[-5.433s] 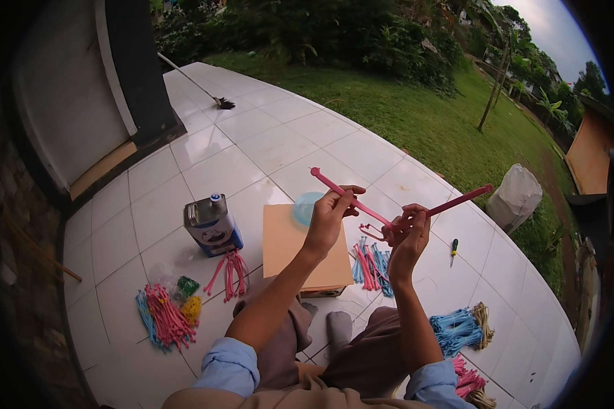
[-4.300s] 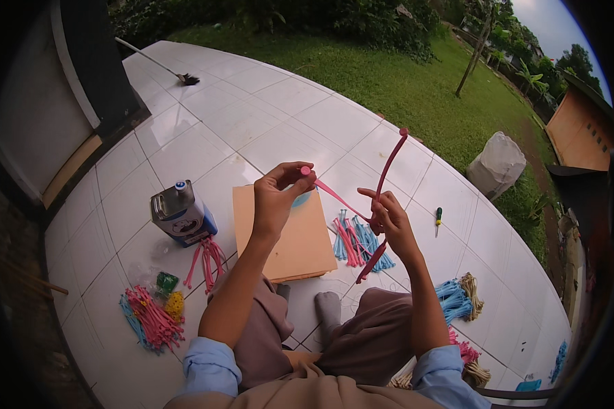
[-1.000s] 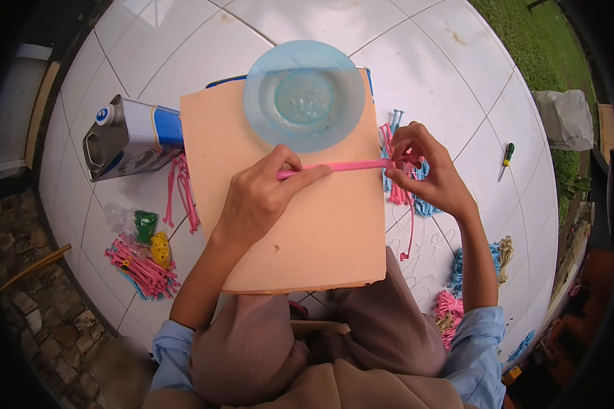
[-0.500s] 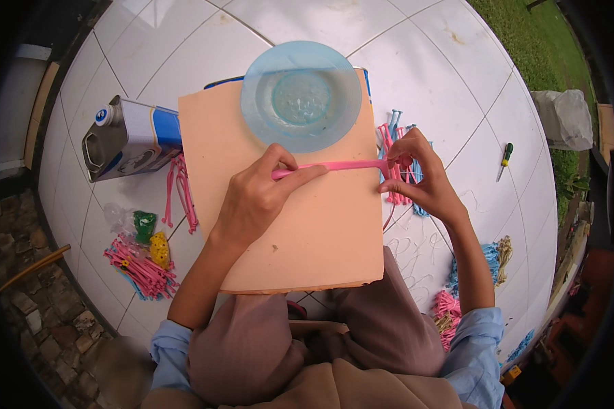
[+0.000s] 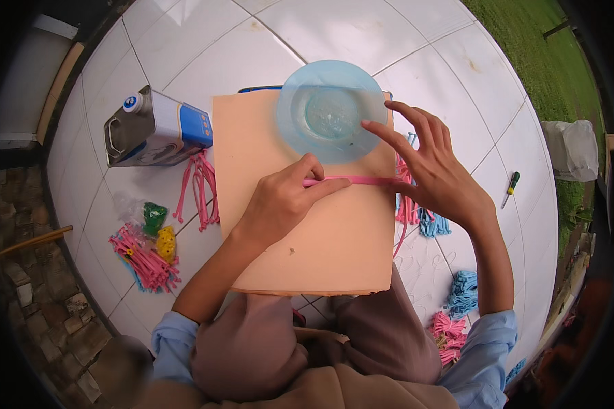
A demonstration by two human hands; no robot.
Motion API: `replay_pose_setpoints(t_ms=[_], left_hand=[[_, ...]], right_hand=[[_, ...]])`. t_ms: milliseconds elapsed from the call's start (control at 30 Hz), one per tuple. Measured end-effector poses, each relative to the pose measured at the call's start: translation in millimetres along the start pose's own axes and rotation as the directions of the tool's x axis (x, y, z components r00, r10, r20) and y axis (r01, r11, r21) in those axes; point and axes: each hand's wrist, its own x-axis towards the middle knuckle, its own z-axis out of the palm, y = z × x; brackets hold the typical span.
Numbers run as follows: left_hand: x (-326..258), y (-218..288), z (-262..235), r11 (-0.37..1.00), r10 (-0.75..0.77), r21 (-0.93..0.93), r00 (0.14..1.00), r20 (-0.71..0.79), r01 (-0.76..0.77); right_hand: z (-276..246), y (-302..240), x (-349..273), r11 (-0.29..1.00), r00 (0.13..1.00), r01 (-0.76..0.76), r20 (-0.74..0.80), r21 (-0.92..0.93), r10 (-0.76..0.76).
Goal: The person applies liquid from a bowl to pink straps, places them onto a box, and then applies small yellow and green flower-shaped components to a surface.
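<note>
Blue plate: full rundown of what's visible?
The plate is round, pale blue and see-through, plastic or glass, with a broad rim around a sunken round well. The well has clear, shiny marks; whether liquid or glare, I can't tell. It looks upright, at the far end of the tan board, its far rim showing past the board's edge. The right hand overlaps its right rim in view; contact is unclear.

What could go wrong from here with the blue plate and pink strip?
The right hand is spread open by the rim of the blue plate, so a brush might shift it. The plate seems to reach past the far edge of the board, so it could tip if pushed outward. The pink strip might slip if the left hand loosens its pinch.
</note>
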Motion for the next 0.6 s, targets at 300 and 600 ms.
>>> replay_pose_setpoints(t_ms=[300,600], left_hand=[[4,7,-6,1.0,-0.012,-0.002,0.999,0.039,0.012],[1,2,-3,0.999,0.022,0.029,1.0,0.009,-0.022]], right_hand=[[-1,4,40,0.986,0.985,0.167,-0.035,-0.013,-0.168],[10,2,50,0.979,0.975,0.201,-0.095,-0.022,-0.202]])
